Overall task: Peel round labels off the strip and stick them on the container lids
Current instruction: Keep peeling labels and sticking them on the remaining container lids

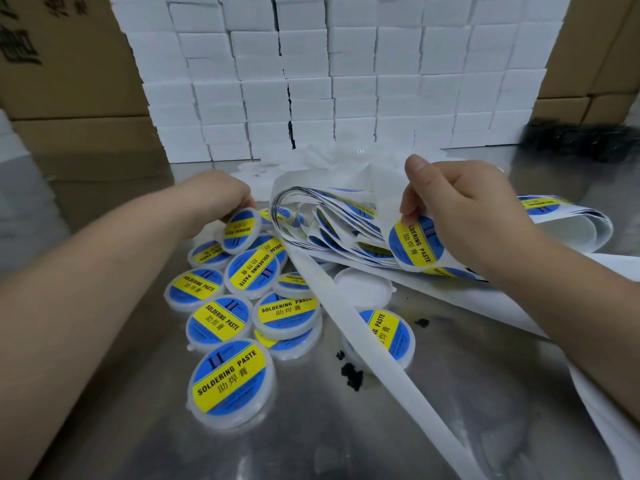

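- The right hand [460,209] is closed in a pinch. Thumb and fingertips hold the upper edge of a round label [415,242] that is curling up from its white backing.
- The left hand [221,192] reaches forward with its fingers curled over the rim of a labelled lid [240,230]. It grips the lid tilted on edge above the heap.
- The label strip [329,220] lies looped and crumpled between the two hands, with more blue-and-yellow labels showing in its folds.
- A bare length of backing tape [346,323] runs from the strip diagonally toward the near right.
- Every label is a blue disc crossed by a yellow band that reads "SOLDERING PASTE" in black, with Chinese characters "助焊膏" under it. A dark logo sits in the blue part, too small to read.
- The finished lids [232,379] lie heaped and overlapping below the left hand. One more sits apart, partly under the backing tape.
- One plain white lid [363,285] lies just beneath the strip, with no label on it.
- Black crumbs [351,374] are scattered near the tape.
- Everything rests on a shiny steel table [381,438].
- A wall of stacked white boxes [346,81] stands behind, between brown cardboard cartons [69,74]. The left carton carries dark print that cannot be read.
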Action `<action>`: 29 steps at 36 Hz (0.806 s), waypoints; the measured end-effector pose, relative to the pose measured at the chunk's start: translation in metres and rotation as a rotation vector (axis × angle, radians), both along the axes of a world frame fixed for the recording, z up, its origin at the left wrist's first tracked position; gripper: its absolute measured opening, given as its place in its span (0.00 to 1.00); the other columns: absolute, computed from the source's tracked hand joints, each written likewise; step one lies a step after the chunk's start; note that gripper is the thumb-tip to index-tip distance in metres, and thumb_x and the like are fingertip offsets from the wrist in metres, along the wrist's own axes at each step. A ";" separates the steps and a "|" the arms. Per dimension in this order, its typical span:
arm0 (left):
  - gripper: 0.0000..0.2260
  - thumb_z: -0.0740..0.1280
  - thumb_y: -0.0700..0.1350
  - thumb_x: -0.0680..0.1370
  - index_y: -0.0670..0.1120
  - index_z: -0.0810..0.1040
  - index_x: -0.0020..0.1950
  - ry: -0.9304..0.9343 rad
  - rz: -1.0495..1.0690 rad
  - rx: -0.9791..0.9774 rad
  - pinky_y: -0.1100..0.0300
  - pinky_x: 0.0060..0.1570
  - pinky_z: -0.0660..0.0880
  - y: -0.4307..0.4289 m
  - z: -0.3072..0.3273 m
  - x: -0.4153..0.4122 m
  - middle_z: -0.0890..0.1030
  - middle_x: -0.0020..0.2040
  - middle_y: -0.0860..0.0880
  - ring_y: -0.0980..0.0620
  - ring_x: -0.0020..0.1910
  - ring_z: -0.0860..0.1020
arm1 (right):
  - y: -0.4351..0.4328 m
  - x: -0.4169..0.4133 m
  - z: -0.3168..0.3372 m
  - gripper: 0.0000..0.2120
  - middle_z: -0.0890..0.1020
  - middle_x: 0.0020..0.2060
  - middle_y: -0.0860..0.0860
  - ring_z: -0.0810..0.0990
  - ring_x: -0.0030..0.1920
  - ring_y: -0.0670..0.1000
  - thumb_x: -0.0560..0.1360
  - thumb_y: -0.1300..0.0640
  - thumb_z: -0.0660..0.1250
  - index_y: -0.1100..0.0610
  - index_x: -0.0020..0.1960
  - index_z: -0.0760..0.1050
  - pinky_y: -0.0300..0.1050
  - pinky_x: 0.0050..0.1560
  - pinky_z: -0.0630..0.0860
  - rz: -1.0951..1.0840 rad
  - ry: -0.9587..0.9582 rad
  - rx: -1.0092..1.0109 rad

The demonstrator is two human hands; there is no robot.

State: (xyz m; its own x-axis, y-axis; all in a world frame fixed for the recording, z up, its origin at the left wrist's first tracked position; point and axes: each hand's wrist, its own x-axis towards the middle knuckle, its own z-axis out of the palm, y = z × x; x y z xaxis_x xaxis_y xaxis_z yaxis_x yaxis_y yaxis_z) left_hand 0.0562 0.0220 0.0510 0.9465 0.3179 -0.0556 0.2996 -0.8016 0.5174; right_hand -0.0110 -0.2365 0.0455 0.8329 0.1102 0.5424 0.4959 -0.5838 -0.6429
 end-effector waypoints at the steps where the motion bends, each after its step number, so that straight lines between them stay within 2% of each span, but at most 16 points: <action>1: 0.22 0.63 0.36 0.73 0.45 0.76 0.17 0.017 0.004 0.020 0.61 0.26 0.64 0.002 -0.001 0.004 0.75 0.19 0.52 0.53 0.28 0.72 | 0.000 0.000 0.000 0.25 0.80 0.33 0.42 0.75 0.33 0.41 0.78 0.44 0.52 0.55 0.29 0.74 0.35 0.34 0.70 0.000 0.001 0.000; 3: 0.27 0.67 0.39 0.72 0.49 0.72 0.11 0.050 0.030 0.029 0.60 0.26 0.63 0.003 -0.001 0.012 0.76 0.24 0.51 0.54 0.30 0.71 | 0.000 0.000 0.000 0.25 0.80 0.32 0.42 0.74 0.32 0.40 0.78 0.44 0.53 0.54 0.29 0.74 0.35 0.34 0.69 0.001 0.002 0.005; 5: 0.23 0.69 0.41 0.73 0.47 0.75 0.15 0.035 0.032 0.011 0.58 0.28 0.62 0.004 0.000 0.021 0.75 0.31 0.50 0.53 0.32 0.70 | 0.000 0.000 0.000 0.25 0.80 0.31 0.42 0.74 0.32 0.40 0.78 0.45 0.53 0.55 0.29 0.74 0.34 0.33 0.69 0.001 0.002 0.007; 7: 0.08 0.68 0.41 0.74 0.44 0.81 0.36 0.016 -0.005 0.068 0.56 0.35 0.68 0.002 0.003 0.020 0.79 0.41 0.46 0.49 0.38 0.74 | 0.000 0.000 0.000 0.24 0.80 0.32 0.43 0.74 0.32 0.40 0.78 0.45 0.53 0.55 0.30 0.74 0.35 0.34 0.69 0.002 -0.003 0.002; 8: 0.05 0.66 0.40 0.76 0.40 0.81 0.46 0.013 -0.028 0.175 0.55 0.42 0.71 0.003 0.004 0.017 0.80 0.51 0.43 0.46 0.46 0.76 | 0.001 0.000 0.001 0.24 0.80 0.32 0.43 0.74 0.32 0.41 0.78 0.45 0.53 0.55 0.30 0.74 0.35 0.34 0.70 0.000 -0.003 -0.001; 10: 0.18 0.62 0.37 0.77 0.42 0.71 0.67 -0.082 -0.057 0.278 0.56 0.58 0.69 0.009 0.003 0.011 0.72 0.66 0.42 0.44 0.62 0.72 | 0.001 -0.001 0.001 0.24 0.80 0.33 0.43 0.75 0.34 0.44 0.78 0.45 0.53 0.56 0.30 0.74 0.37 0.35 0.71 -0.002 0.000 -0.008; 11: 0.21 0.60 0.35 0.77 0.43 0.66 0.71 -0.134 -0.073 0.291 0.57 0.61 0.67 0.012 0.001 0.008 0.69 0.69 0.42 0.44 0.66 0.70 | 0.001 -0.001 0.001 0.24 0.80 0.33 0.43 0.76 0.35 0.45 0.78 0.45 0.53 0.56 0.30 0.74 0.38 0.36 0.71 -0.002 0.001 -0.009; 13: 0.21 0.58 0.32 0.77 0.41 0.67 0.70 -0.162 -0.069 0.271 0.59 0.62 0.65 0.019 -0.006 0.008 0.67 0.70 0.43 0.45 0.67 0.68 | 0.001 -0.002 0.002 0.24 0.80 0.32 0.43 0.75 0.33 0.44 0.78 0.46 0.54 0.56 0.30 0.74 0.38 0.36 0.70 0.003 0.002 -0.004; 14: 0.20 0.57 0.32 0.77 0.41 0.68 0.69 -0.172 -0.050 0.182 0.59 0.59 0.67 0.021 -0.009 0.010 0.68 0.70 0.43 0.45 0.65 0.69 | 0.002 -0.002 0.002 0.24 0.80 0.32 0.43 0.75 0.33 0.44 0.78 0.46 0.54 0.56 0.30 0.74 0.38 0.36 0.70 0.005 0.003 -0.004; 16: 0.20 0.56 0.35 0.77 0.44 0.69 0.69 -0.197 -0.015 0.103 0.60 0.47 0.70 0.025 -0.012 0.016 0.71 0.67 0.42 0.44 0.55 0.73 | 0.002 -0.001 0.002 0.23 0.79 0.32 0.43 0.75 0.35 0.45 0.78 0.46 0.54 0.56 0.30 0.74 0.39 0.37 0.70 0.002 0.011 -0.014; 18: 0.22 0.56 0.36 0.78 0.47 0.66 0.71 -0.178 -0.035 0.095 0.60 0.37 0.68 0.029 -0.015 0.028 0.70 0.67 0.42 0.46 0.47 0.72 | 0.002 -0.001 0.002 0.23 0.79 0.32 0.43 0.76 0.36 0.46 0.78 0.45 0.54 0.56 0.31 0.74 0.39 0.37 0.71 -0.001 0.010 -0.012; 19: 0.22 0.56 0.37 0.78 0.48 0.64 0.72 -0.172 -0.055 0.120 0.60 0.36 0.68 0.032 -0.017 0.035 0.69 0.68 0.42 0.46 0.48 0.72 | 0.001 -0.002 0.002 0.23 0.79 0.32 0.43 0.76 0.36 0.46 0.78 0.45 0.54 0.56 0.31 0.74 0.38 0.37 0.70 -0.001 0.004 -0.007; 21: 0.24 0.56 0.37 0.78 0.48 0.61 0.74 -0.126 -0.076 0.189 0.58 0.45 0.70 0.035 -0.020 0.045 0.65 0.71 0.42 0.43 0.57 0.72 | 0.001 -0.003 0.003 0.23 0.79 0.32 0.43 0.76 0.36 0.47 0.77 0.45 0.55 0.57 0.31 0.74 0.39 0.37 0.70 0.000 -0.001 -0.007; 23: 0.25 0.56 0.39 0.79 0.49 0.55 0.76 -0.056 -0.085 0.322 0.54 0.58 0.67 0.039 -0.023 0.053 0.56 0.75 0.43 0.40 0.68 0.65 | 0.001 -0.005 0.003 0.23 0.79 0.32 0.43 0.76 0.35 0.47 0.77 0.45 0.55 0.57 0.31 0.74 0.42 0.38 0.73 0.001 0.002 -0.008; 25: 0.26 0.57 0.41 0.80 0.50 0.52 0.76 -0.003 -0.097 0.396 0.53 0.64 0.63 0.042 -0.026 0.057 0.53 0.76 0.43 0.40 0.71 0.60 | 0.002 -0.006 0.003 0.23 0.79 0.32 0.43 0.75 0.36 0.47 0.77 0.44 0.55 0.56 0.31 0.74 0.43 0.40 0.74 -0.006 0.002 -0.017; 29: 0.26 0.60 0.46 0.79 0.49 0.55 0.75 -0.029 -0.106 0.386 0.55 0.53 0.69 0.042 -0.032 0.057 0.67 0.70 0.41 0.41 0.62 0.71 | 0.002 -0.006 0.004 0.23 0.80 0.33 0.43 0.76 0.35 0.46 0.77 0.44 0.55 0.56 0.31 0.74 0.43 0.40 0.74 -0.007 -0.006 -0.029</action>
State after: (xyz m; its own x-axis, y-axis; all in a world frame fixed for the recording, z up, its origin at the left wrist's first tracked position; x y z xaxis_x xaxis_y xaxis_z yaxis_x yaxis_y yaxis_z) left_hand 0.1133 0.0640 0.0193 0.9746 0.2107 0.0757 0.1946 -0.9644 0.1793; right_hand -0.0171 -0.2342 0.0492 0.8304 0.1200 0.5442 0.4954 -0.6061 -0.6223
